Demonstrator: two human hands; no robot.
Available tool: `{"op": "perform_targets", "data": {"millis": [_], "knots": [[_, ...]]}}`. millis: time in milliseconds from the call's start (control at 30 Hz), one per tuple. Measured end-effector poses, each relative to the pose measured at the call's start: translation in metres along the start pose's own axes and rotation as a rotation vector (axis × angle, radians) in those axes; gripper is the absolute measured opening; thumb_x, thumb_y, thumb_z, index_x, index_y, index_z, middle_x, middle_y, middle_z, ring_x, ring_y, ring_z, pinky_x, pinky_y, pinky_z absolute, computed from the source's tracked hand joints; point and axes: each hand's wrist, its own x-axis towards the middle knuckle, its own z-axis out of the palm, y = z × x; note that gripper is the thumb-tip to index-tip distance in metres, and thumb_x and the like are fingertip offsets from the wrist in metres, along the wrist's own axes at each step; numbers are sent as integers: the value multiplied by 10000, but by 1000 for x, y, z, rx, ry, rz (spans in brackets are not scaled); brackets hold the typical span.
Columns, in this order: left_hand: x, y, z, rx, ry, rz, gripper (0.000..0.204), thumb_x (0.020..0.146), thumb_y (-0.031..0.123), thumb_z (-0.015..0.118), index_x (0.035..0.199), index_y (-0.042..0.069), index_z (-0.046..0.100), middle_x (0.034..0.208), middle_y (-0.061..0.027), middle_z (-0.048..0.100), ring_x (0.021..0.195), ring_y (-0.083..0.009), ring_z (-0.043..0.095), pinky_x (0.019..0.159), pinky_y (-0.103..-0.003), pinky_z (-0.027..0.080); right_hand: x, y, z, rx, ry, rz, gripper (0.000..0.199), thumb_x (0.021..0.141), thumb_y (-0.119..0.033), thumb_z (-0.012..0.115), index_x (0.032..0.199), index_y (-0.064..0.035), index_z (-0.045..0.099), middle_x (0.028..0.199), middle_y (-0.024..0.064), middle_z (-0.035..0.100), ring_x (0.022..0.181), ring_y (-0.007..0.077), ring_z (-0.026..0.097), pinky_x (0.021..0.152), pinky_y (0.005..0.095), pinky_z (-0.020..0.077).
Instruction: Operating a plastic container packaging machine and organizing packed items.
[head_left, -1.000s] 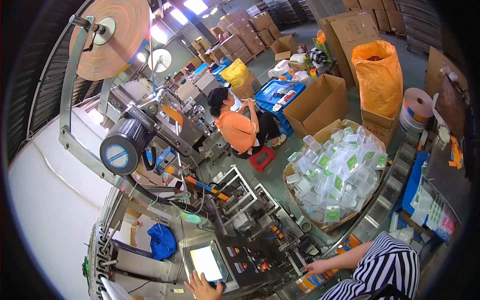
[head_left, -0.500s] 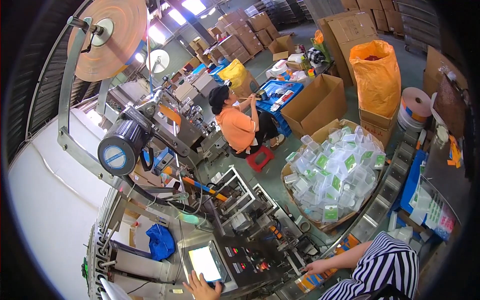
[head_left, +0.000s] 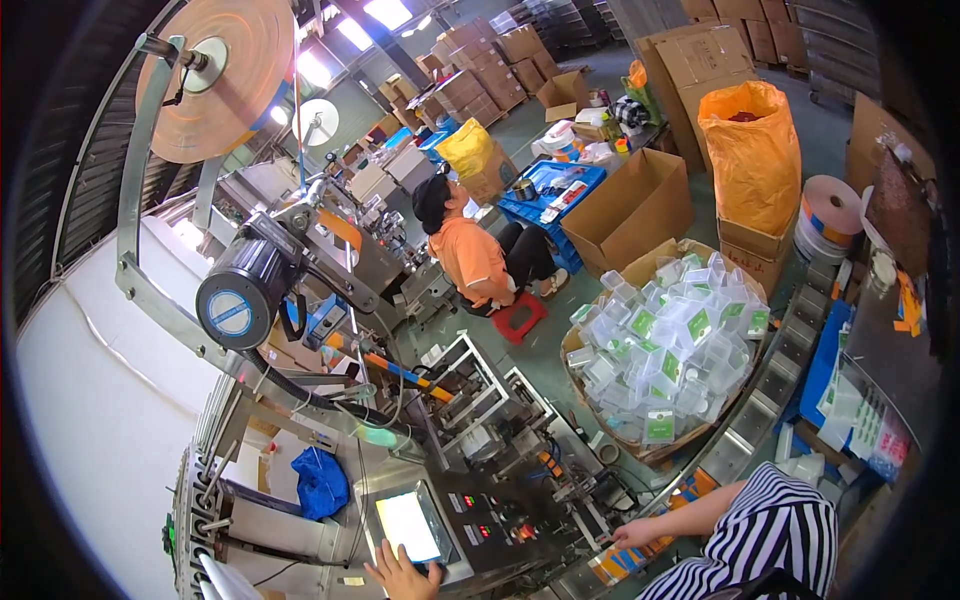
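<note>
We are listing: touchscreen [head_left: 408, 528], left of the switch panel [head_left: 500, 516]; left hand [head_left: 402, 577], splayed, below-left of panel; right hand [head_left: 632, 535], well apart, right of panel, grip indiscernible; possible mis-tap from slipping, possible pinch should nearby machinery [head_left: 565, 490] start.

Screen [head_left: 410, 527]: rectangular, lit, washed out to plain white, dark frame, set in the metal console [head_left: 497, 553]. Orange-and-blue packs [head_left: 614, 568]: printed, lying along the metal conveyor [head_left: 728, 458], lower right, partly hidden, print too small to tell.
</note>
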Motion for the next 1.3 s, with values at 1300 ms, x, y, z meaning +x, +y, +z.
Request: {"op": "perform_targets", "data": {"millis": [1300], "knots": [[10,-16,22,-64,91,29,489,578,408,530,892,34,547,1140,-64,407,1128,-264,278,920,-529,119,1,-20,9,138,-139,123,390,740,-360,479,1038,-110,472,712,58,561,562,162,527,503,286,425]]}}
